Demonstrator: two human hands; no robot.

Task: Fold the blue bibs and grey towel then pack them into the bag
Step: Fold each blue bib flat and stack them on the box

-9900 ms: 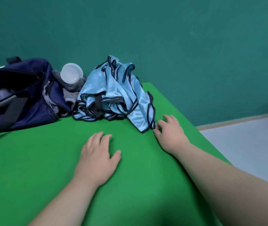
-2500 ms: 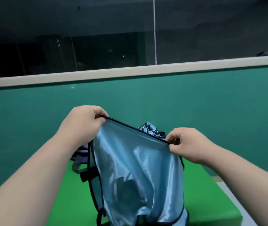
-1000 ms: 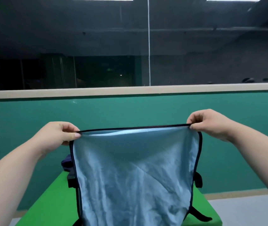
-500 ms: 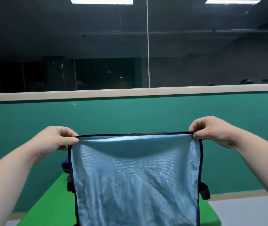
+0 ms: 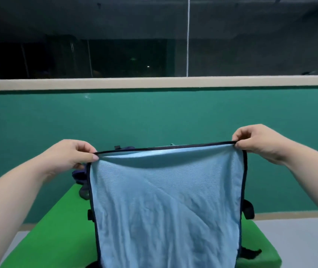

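A light blue bib with dark trim hangs spread out in front of me above the green table. My left hand pinches its top left corner. My right hand pinches its top right corner, so the upper edge is stretched nearly level between them. Black side straps dangle off the bib's edges. Behind the bib only a sliver of the dark blue bag shows at the left; the other bibs and the grey towel are hidden.
A teal wall with a beige ledge rises just behind the table. Dark windows lie above it. Pale floor shows to the right of the table and at the lower left.
Both hands have lowered the stretched bib a little toward the table, and my view has tilted down. The grip on both top corners is unchanged.
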